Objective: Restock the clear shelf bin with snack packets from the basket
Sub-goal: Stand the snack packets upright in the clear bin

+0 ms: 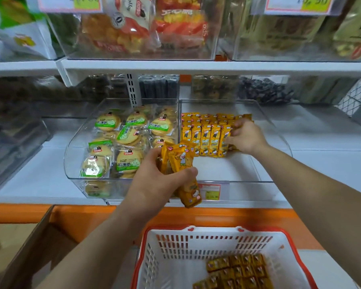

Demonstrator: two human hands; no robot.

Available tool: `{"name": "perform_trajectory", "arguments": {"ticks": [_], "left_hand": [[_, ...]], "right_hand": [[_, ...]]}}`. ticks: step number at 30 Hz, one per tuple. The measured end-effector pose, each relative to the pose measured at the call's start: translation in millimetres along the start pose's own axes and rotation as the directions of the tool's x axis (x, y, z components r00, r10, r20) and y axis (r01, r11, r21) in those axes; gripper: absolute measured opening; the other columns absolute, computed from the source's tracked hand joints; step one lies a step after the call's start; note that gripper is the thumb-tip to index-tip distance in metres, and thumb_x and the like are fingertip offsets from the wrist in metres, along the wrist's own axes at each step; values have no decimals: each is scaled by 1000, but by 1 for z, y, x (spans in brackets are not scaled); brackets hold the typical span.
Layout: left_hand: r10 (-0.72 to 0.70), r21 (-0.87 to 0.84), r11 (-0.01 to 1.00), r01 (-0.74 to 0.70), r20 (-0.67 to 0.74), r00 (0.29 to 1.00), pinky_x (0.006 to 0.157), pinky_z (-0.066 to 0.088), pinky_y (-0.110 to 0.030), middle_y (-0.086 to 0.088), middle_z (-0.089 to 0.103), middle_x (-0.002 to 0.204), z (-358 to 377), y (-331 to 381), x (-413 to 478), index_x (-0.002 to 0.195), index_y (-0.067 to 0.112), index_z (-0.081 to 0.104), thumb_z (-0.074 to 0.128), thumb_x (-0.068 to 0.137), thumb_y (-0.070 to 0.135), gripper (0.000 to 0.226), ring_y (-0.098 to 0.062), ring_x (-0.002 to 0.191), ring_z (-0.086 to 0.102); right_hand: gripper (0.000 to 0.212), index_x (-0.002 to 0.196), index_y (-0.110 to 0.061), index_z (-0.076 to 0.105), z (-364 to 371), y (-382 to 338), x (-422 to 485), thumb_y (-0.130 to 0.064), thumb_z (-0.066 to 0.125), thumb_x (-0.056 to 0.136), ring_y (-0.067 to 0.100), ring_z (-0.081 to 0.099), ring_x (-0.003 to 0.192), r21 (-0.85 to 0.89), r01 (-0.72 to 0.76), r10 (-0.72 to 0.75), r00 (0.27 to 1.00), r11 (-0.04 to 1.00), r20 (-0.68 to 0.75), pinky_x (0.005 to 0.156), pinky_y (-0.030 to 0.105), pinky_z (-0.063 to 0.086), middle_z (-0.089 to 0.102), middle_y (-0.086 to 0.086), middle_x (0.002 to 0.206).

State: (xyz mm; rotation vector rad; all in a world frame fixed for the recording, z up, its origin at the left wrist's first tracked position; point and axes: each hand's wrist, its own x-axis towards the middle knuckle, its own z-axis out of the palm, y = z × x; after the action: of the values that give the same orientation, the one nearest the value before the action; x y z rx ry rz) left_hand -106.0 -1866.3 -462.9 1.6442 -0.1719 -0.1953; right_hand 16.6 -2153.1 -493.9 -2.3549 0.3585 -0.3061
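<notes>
The restocking looks roughly half done. The clear bin [279, 130] on the shelf already has rows of packets [204, 138] standing upright across its back and middle, packed side by side from the left wall. The bare white floor at the front of the bin shows there is room for at least another row.

The right hand [248, 138] reaches into the bin at the right end of the rows. Its fingers are curled round the last few packets there, apparently seating or squaring them against the others.

The left hand [158, 184] hovers over the front edge of the bin, its fingers clenched round a bundle of packets [181, 159] that are tilted and fanned out, not yet set down.

Below, the white basket [196, 245] with its red rim holds loose packets [242, 270] lying flat in its right corner, and much of its floor shows bare. So what is left, by this judgement, is to place the bundle in hand, fetch the remaining basket stock, and fill the front of the bin.

The neighbouring bin [75, 142] of round biscuits takes no part in this.
</notes>
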Motion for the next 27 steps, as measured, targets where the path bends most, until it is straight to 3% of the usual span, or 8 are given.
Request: {"name": "perform_trajectory", "arguments": {"ticks": [2, 5, 9, 13, 16, 19, 22, 27], "left_hand": [[-12, -11, 1000, 11, -6, 1000, 47, 51, -15, 11, 74, 82, 1, 2, -1, 109, 32, 55, 85, 76, 29, 45, -4, 72, 74], [-42, -35, 999, 42, -16, 999, 49, 53, -18, 6, 75, 88, 5, 4, -4, 109, 33, 58, 86, 75, 32, 44, -9, 74, 75], [-111, -50, 993, 111, 8, 994, 59, 61, -31, -3, 77, 97, 17, 8, -11, 116, 28, 60, 86, 71, 40, 53, -20, 79, 78], [-160, -142, 976, 162, 29, 987, 65, 63, -37, -13, 78, 100, 34, 11, -21, 111, 15, 69, 87, 74, 33, 44, -28, 84, 78], [-157, -138, 978, 157, 9, 988, 88, 62, -47, -17, 74, 114, 43, 16, -29, 120, 13, 68, 92, 64, 50, 71, -32, 98, 75], [-144, -169, 975, 143, 8, 990, 75, 64, -40, -11, 79, 103, 42, 20, -33, 110, 17, 71, 84, 61, 56, 64, -30, 91, 77], [-143, -205, 967, 150, 50, 988, 61, 61, -31, -8, 80, 97, 39, 21, -35, 112, 16, 70, 78, 70, 42, 50, -25, 83, 78], [-137, -168, 976, 140, 31, 990, 62, 60, -30, -9, 80, 99, 35, 18, -33, 116, 15, 65, 76, 87, 17, 31, -25, 86, 78]], "right_hand": [[48, 119, -10, 54, -12, -8, -15, -17, 79, 78, 21, 60, 83, -5, 19, -19, 999, 1000, -37, 64, 29, 42, 56, -5, 78], [37, 112, -11, 57, -34, -26, -57, -13, 76, 81, 17, 58, 76, 118, 105, -101, 994, 987, -38, 75, 32, 47, 59, -2, 80], [18, 102, -20, 64, -57, -44, -146, -14, 72, 87, 20, 69, 76, 409, 89, -212, 940, 908, 266, 65, 28, 54, 70, 1, 85], [38, 109, -24, 63, -57, -59, -204, -38, 75, 76, 17, 72, 77, 523, -18, -244, 870, 852, 429, 63, 26, 58, 70, 0, 94], [36, 112, -18, 61, -50, -64, -209, -26, 77, 81, 21, 72, 81, 551, -48, -208, 896, 833, 393, 69, 31, 61, 66, 8, 99], [41, 115, -18, 62, -55, -60, -208, -20, 79, 77, 26, 74, 84, 663, -158, -193, 885, 732, 423, 70, 31, 59, 69, 12, 94], [49, 118, -27, 61, -62, -55, -207, -20, 77, 72, 26, 74, 87, 730, -245, -203, 861, 637, 467, 71, 32, 58, 74, 11, 94], [64, 129, -41, 53, -67, -49, -202, -4, 74, 83, 32, 73, 86, 721, -248, -204, 855, 647, 477, 70, 39, 60, 65, 12, 99]]}}
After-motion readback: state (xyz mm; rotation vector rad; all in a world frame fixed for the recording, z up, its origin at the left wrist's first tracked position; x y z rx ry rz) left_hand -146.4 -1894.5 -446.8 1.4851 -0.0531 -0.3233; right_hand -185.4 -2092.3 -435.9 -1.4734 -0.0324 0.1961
